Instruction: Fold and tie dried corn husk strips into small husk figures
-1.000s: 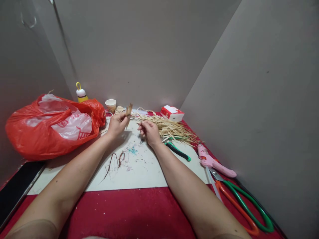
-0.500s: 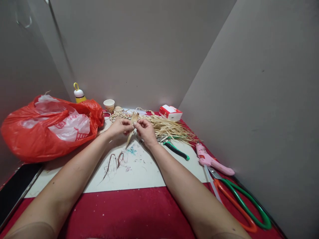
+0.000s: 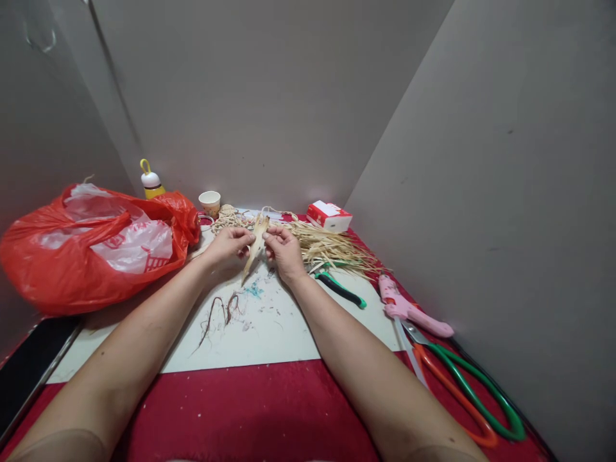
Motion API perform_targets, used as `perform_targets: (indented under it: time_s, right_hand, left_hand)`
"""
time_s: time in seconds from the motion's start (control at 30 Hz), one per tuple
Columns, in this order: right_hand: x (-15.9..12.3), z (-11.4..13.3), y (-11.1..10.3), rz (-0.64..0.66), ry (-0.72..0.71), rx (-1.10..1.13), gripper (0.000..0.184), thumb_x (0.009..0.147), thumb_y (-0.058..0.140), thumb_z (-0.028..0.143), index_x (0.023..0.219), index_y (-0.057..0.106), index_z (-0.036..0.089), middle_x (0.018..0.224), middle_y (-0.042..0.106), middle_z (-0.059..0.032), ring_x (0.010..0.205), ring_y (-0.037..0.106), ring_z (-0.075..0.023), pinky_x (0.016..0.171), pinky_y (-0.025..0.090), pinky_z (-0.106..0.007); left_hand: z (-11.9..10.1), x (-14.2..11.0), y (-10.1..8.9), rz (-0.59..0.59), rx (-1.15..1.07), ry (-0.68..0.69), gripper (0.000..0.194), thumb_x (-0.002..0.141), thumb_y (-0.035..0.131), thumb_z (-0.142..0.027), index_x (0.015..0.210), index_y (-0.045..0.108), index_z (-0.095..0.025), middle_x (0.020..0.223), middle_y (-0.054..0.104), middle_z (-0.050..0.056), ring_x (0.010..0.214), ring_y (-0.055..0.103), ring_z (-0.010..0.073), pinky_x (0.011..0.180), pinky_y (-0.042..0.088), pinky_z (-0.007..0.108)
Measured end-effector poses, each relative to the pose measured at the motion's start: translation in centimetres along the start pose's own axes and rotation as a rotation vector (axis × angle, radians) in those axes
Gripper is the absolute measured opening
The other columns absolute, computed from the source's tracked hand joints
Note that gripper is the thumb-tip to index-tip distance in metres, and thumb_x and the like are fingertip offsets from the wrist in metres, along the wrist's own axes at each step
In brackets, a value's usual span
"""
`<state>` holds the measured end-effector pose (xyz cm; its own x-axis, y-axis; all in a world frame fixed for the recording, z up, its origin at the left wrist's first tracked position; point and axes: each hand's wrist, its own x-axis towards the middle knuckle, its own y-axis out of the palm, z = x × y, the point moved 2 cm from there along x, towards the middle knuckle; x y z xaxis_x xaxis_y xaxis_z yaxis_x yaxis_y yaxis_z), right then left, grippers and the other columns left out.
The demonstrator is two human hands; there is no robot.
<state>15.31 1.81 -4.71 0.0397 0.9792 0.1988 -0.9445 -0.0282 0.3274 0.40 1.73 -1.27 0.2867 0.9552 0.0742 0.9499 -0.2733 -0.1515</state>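
My left hand point(image 3: 227, 246) and my right hand point(image 3: 283, 250) meet over the far part of a white board point(image 3: 269, 327). Both pinch one pale dried straw strip point(image 3: 255, 246) that hangs between them, its tip pointing down toward the board. Behind the hands lies a loose pile of the same straw point(image 3: 327, 247). A coil of woven straw cord point(image 3: 231, 217) sits just beyond my left hand. Thin brown fibres point(image 3: 221, 311) lie on the board near my left forearm.
A red plastic bag point(image 3: 91, 247) fills the left side. A yellow bottle point(image 3: 151, 181) and paper cup point(image 3: 210, 203) stand at the back. A red-white box point(image 3: 330, 215), green-handled pliers point(image 3: 341, 290), pink glue gun point(image 3: 411, 311) and large scissors point(image 3: 462, 385) lie right. Grey walls enclose the table.
My left hand held the strip alone and raised a second ago. My right hand has since come over and taken hold of it too, and the strip now hangs lower between both hands.
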Motion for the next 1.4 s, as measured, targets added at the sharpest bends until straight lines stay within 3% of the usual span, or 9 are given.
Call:
perform_targets:
  time_s: [0.2, 0.4, 0.73, 0.9, 1.1, 1.23, 1.4]
  right_hand:
    - [-0.4, 0.3, 0.4, -0.019, -0.047, -0.116, 0.034, 0.065, 0.073, 0.047, 0.073, 0.055, 0.020, 0.056, 0.054, 0.0056, 0.044, 0.048, -0.0083, 0.038, 0.037, -0.020]
    - [-0.5, 0.0, 0.5, 0.005, 0.039, -0.132, 0.035, 0.062, 0.073, 0.047, 0.074, 0.056, 0.020, 0.064, 0.058, 0.0032, 0.055, 0.057, -0.0125, 0.041, 0.045, -0.021]
    - [-0.4, 0.2, 0.5, -0.005, 0.071, -0.082, 0.028, 0.060, 0.072, 0.037, 0.074, 0.057, 0.019, 0.064, 0.059, 0.0031, 0.057, 0.057, -0.0131, 0.042, 0.047, -0.022]
    - [-0.3, 0.1, 0.5, -0.018, 0.090, -0.051, 0.021, 0.058, 0.068, 0.031, 0.072, 0.058, 0.018, 0.061, 0.059, 0.0035, 0.056, 0.057, -0.0127, 0.043, 0.046, -0.022]
    - [-0.6, 0.5, 0.7, 0.049, 0.108, 0.001, 0.021, 0.060, 0.069, 0.032, 0.071, 0.056, 0.019, 0.063, 0.060, 0.0034, 0.057, 0.058, -0.0121, 0.043, 0.046, -0.021]
    - [-0.7, 0.4, 0.7, 0.067, 0.091, -0.012, 0.029, 0.061, 0.073, 0.039, 0.070, 0.054, 0.020, 0.061, 0.058, 0.0045, 0.056, 0.056, -0.0114, 0.044, 0.047, -0.021]
    - [-0.3, -0.1, 0.4, 0.055, 0.104, 0.003, 0.030, 0.059, 0.074, 0.038, 0.070, 0.053, 0.020, 0.062, 0.061, 0.0037, 0.055, 0.057, -0.0118, 0.045, 0.047, -0.021]
  left_hand:
    - [0.4, 0.1, 0.4, -0.143, 0.181, 0.185, 0.017, 0.076, 0.058, -0.029, 0.066, 0.058, -0.015, 0.057, 0.055, -0.002, 0.051, 0.048, 0.0083, 0.052, 0.040, 0.021]
    - [0.6, -0.4, 1.6, -0.088, 0.407, 0.318, 0.016, 0.077, 0.053, -0.022, 0.077, 0.066, -0.014, 0.074, 0.066, 0.003, 0.071, 0.059, 0.0139, 0.065, 0.044, 0.023]
    - [0.0, -0.4, 1.4, -0.079, 0.368, 0.301, 0.018, 0.075, 0.052, -0.021, 0.072, 0.068, -0.012, 0.069, 0.067, 0.002, 0.066, 0.059, 0.0129, 0.062, 0.043, 0.022]
    - [-0.3, -0.4, 1.4, -0.082, 0.200, 0.214, 0.012, 0.072, 0.055, -0.020, 0.068, 0.064, -0.013, 0.063, 0.062, 0.000, 0.058, 0.055, 0.0111, 0.057, 0.043, 0.022]
    - [-0.3, -0.2, 1.1, -0.112, 0.044, 0.153, 0.017, 0.064, 0.069, -0.022, 0.077, 0.063, -0.014, 0.071, 0.064, 0.001, 0.063, 0.058, 0.0109, 0.060, 0.046, 0.022]
    - [-0.4, -0.3, 1.1, -0.109, 0.040, 0.174, 0.016, 0.063, 0.070, -0.022, 0.075, 0.063, -0.013, 0.070, 0.063, 0.001, 0.063, 0.057, 0.0105, 0.061, 0.045, 0.022]
    - [-0.5, -0.2, 0.7, -0.178, -0.025, 0.079, 0.013, 0.062, 0.067, -0.020, 0.070, 0.060, -0.014, 0.063, 0.058, -0.002, 0.056, 0.052, 0.0088, 0.051, 0.041, 0.020]
